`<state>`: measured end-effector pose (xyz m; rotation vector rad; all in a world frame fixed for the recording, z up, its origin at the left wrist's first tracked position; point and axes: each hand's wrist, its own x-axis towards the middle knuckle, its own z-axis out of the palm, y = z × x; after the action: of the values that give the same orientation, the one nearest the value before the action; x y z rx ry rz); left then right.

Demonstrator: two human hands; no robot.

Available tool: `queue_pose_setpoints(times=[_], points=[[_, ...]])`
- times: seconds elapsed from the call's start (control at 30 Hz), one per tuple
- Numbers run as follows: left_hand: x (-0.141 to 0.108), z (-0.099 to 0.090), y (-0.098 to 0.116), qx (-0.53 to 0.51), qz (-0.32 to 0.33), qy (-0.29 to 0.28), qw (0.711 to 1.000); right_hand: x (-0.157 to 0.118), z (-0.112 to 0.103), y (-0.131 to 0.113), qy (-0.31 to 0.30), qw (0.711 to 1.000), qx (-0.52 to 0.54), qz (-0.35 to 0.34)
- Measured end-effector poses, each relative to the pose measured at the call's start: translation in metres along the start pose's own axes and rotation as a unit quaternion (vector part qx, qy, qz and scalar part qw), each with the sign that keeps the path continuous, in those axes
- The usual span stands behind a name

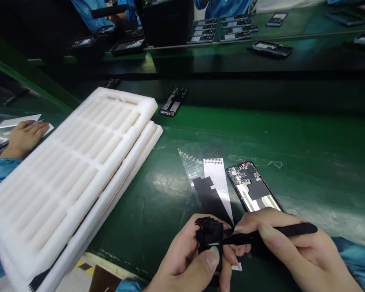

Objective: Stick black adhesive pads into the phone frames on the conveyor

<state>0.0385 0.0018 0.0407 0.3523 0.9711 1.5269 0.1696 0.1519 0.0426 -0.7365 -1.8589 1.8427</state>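
Clenching black phone part (209, 233) in left hand (182, 259) fingers, pinching black tweezers (270, 237) in right hand (295, 247) fingers, tip touching part, just above green surface (322, 142); opened phone (251, 184) and film sheet (211, 190) lying just ahead, foam tray (149, 109) sitting left.

- Landmark: white foam tray (63, 170), ribbed with parallel grooves.
- Right of the tray: green bench mat (261, 134), with pale scuffed patches.
- On the mat, right of the tray: clear film sheet (191, 162), bearing black and white strips, one white strip dotted at its tip.
- Right of the tray: black tweezers (280, 233) in my right hand (295, 247); black plastic part (208, 231) in my left hand (188, 259).
- Below the tray: yellow-and-black hazard tape (84, 263).
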Motion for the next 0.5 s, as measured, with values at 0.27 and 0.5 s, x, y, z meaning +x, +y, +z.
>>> queue_pose_setpoints(times=[0.27,0.5], points=[[0.0,0.001,0.002,-0.039,-0.027,-0.003,0.999,0.005,-0.014,0.005,-0.052,0.989,-0.088,-0.107],[0.004,0.001,-0.008,-0.078,-0.022,0.003,0.997,0.004,-0.012,0.001,-0.054,0.979,-0.097,-0.17]])
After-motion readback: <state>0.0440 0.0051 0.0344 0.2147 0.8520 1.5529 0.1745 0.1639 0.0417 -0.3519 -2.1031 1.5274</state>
